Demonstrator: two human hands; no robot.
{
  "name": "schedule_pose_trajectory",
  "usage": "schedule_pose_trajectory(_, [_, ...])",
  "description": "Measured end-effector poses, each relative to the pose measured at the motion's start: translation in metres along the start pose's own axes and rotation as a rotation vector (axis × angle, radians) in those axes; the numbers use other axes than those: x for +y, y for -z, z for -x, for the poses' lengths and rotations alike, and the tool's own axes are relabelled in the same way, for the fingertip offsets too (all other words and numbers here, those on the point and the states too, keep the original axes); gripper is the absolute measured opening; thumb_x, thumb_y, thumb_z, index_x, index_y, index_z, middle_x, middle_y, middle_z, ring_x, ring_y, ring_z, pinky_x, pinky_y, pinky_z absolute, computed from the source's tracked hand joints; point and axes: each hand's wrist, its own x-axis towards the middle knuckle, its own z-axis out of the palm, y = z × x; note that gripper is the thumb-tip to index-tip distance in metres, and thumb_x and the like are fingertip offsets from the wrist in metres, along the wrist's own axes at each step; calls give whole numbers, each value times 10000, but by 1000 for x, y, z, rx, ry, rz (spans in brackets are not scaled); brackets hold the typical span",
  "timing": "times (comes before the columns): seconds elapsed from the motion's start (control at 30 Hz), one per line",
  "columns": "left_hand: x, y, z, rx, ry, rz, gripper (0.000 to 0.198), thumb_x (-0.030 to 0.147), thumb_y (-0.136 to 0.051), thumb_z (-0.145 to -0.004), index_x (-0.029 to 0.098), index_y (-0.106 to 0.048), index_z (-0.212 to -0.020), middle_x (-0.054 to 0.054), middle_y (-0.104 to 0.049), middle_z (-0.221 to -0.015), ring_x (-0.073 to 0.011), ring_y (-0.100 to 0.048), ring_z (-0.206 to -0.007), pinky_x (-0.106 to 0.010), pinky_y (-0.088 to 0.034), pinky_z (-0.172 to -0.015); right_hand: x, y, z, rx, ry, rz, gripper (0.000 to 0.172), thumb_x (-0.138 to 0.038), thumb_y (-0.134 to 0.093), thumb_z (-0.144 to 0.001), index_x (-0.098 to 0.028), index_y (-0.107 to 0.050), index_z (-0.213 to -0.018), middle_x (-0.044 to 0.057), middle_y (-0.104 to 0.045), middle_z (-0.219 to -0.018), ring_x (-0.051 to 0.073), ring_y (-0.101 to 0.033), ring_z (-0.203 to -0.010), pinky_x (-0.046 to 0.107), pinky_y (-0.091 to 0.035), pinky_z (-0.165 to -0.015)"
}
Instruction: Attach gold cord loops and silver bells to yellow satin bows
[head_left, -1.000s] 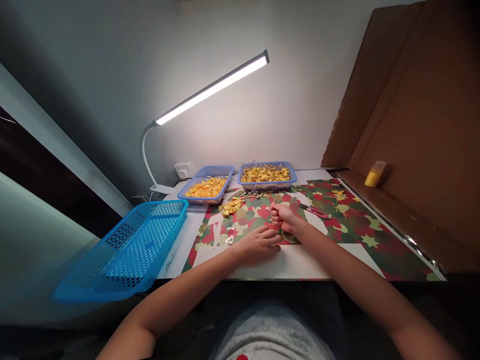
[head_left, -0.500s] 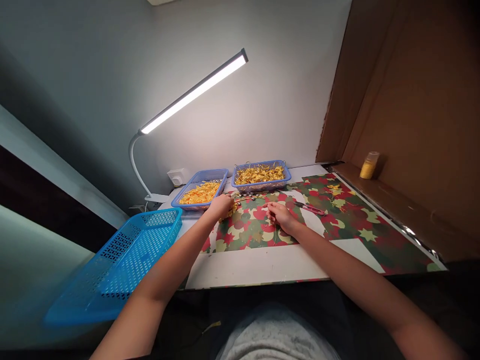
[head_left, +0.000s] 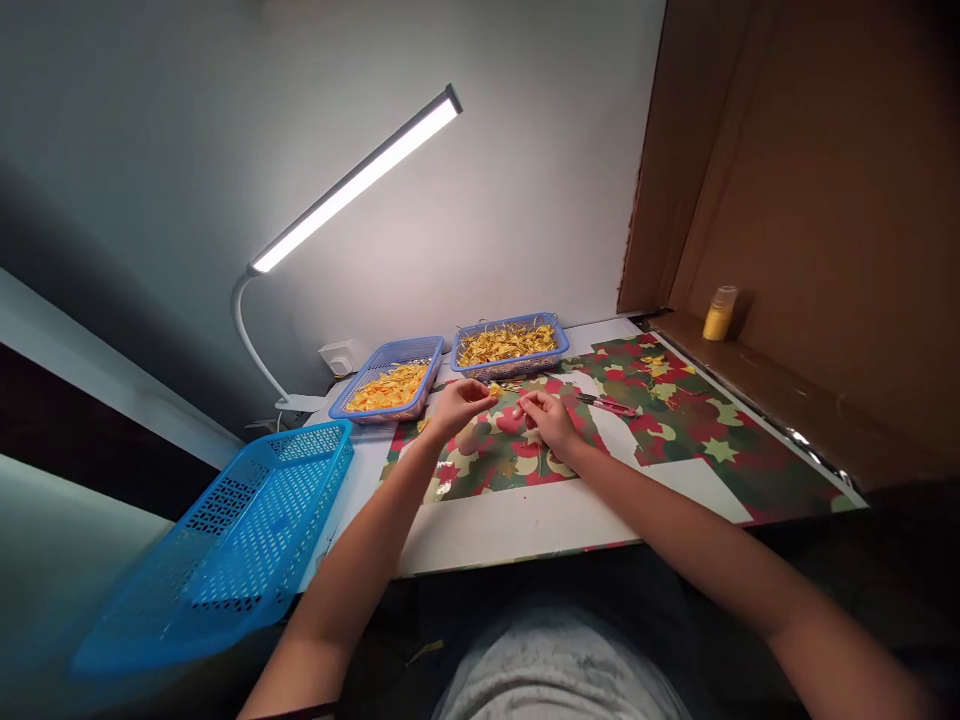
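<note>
My left hand [head_left: 459, 403] is raised a little over the patterned paper [head_left: 675, 420] and pinches a small gold piece [head_left: 495, 389] between thumb and fingers. Close to its right, my right hand [head_left: 549, 418] rests on the paper with fingers curled and pinched together; what they hold is too small to make out. Behind the hands stand two small blue baskets: the left basket [head_left: 358, 406] holds orange-gold pieces, the right basket [head_left: 559, 350] holds gold pieces with thin strings.
A large blue basket [head_left: 225, 540] overhangs the table's left edge. A white desk lamp [head_left: 352, 180] arches over the back left. Pink-handled scissors [head_left: 609, 405] lie right of my hands. A yellow bottle [head_left: 718, 314] stands on the cardboard ledge [head_left: 787, 400] at right.
My left hand went from the near paper to the loose gold pile by the left basket, then came back toward my right hand carrying a gold piece. The view shifted rightward.
</note>
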Motion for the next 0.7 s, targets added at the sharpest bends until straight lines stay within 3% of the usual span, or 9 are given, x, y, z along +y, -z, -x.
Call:
schedule_pose_trajectory(0.1, [4, -35, 10, 53, 13, 281, 408, 534, -707, -728, 163, -540, -758, 33, -577, -643, -102, -566, -564, -246, -481, -581, -1, 3, -3, 79, 94, 5, 281, -477, -681, -728, -202, -638, -763, 24, -689, -884, 142, -603, -751, 244, -485, -629])
schedule_pose_trajectory(0.23, [8, -59, 19, 65, 35, 551, 488, 492, -825, -579, 179, -478, -720, 70, -526, -603, -71, -520, -515, -209, -449, -540, 2, 6, -5, 73, 101, 31, 337, -522, -690, -680, -192, -667, -743, 44, -687, -816, 174, -622, -744, 280, -496, -627])
schedule_pose_trajectory(0.37, [11, -62, 26, 44, 78, 711, 518, 365, -901, -483, 178, -481, -722, 69, -565, -614, -77, -554, -555, -191, -454, -556, 4, 6, -1, 13, 89, 60, 334, -502, -694, -680, -176, -706, -751, 44, -697, -762, 164, -621, -697, 285, -499, -640])
schedule_pose_trajectory(0.47, [12, -60, 30, 42, 100, 807, 487, 334, -898, -512, 181, -516, -772, 59, -602, -635, -96, -592, -605, -203, -479, -593, 5, 7, 0, 8, 92, 97, 334, -496, -685, -692, -167, -716, -739, 37, -689, -707, 152, -602, -647, 275, -488, -608])
schedule_pose_trajectory(0.7, [4, -57, 27, 38, 179, 1019, 372, 217, -911, -493, 150, -604, -691, 35, -636, -653, -92, -597, -616, -209, -477, -610, -2, 12, -4, 87, 219, 194, 355, -512, -608, -760, -171, -707, -745, 55, -699, -716, 175, -620, -658, 298, -503, -621])
